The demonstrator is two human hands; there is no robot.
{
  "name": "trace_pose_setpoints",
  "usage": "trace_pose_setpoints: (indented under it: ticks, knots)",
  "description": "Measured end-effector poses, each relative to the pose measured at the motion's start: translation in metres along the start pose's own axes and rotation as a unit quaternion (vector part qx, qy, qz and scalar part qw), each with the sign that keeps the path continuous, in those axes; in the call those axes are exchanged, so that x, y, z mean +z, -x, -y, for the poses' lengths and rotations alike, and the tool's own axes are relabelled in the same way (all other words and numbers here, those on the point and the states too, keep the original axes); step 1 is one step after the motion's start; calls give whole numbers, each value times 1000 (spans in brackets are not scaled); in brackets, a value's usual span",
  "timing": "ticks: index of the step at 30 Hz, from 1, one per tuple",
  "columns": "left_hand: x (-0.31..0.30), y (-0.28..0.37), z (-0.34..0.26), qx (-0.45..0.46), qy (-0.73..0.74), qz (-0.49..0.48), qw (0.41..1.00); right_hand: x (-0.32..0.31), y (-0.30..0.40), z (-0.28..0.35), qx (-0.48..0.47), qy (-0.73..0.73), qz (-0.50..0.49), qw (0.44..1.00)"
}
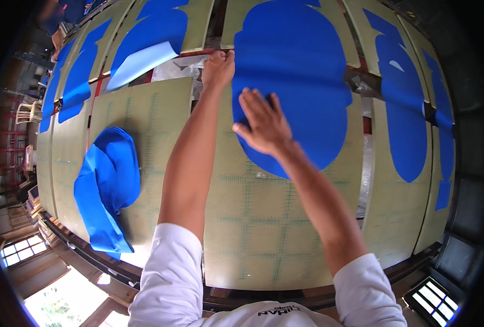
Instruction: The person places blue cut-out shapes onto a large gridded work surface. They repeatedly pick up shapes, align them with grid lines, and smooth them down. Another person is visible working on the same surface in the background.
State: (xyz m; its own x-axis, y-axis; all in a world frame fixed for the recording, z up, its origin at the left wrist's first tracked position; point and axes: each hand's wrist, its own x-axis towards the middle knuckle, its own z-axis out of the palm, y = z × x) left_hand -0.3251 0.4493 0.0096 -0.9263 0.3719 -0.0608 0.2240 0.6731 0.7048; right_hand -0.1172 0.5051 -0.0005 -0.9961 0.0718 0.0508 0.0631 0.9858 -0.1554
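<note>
A large blue cut sheet [311, 118], of fabric or a similar thin material, lies across two boards in front of me, with a crease over the gap between them. My left hand [218, 68] is closed at the sheet's left edge and appears to pinch it near that gap; the fingertips are partly hidden. Flat on the sheet's lower left part rests my right hand [265, 120], fingers spread and thumb out past the edge. The greenish board [262, 249] beneath bears ruled green scale marks. To the left, a folded blue piece [113, 175] lies heaped on another board.
A blue sheet [156, 30] at the upper left has a turned-up corner showing a pale underside. More blue cut pieces [403, 110] lie on boards to the right. Clear plastic film [176, 69] shows in a gap. Part of another person [56, 39] is at the far left.
</note>
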Motion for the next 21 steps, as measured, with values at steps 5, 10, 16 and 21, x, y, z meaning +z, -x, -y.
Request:
trace_pose_setpoints:
  ticks: [5, 10, 16, 21]
  knots:
    - [-90, 108, 42, 97, 144, 5, 985, -6, 12, -148, 243, 53, -50, 967]
    - [-182, 316, 59, 33, 213, -68, 974, 14, 59, -186, 364, 145, -113, 913]
    - [-130, 489, 16, -60, 174, 39, 982, -10, -9, 15, 46, -25, 5, 999]
    - [-145, 583, 4, -37, 119, 56, 991, -1, 78, 33, -2, -51, 10, 999]
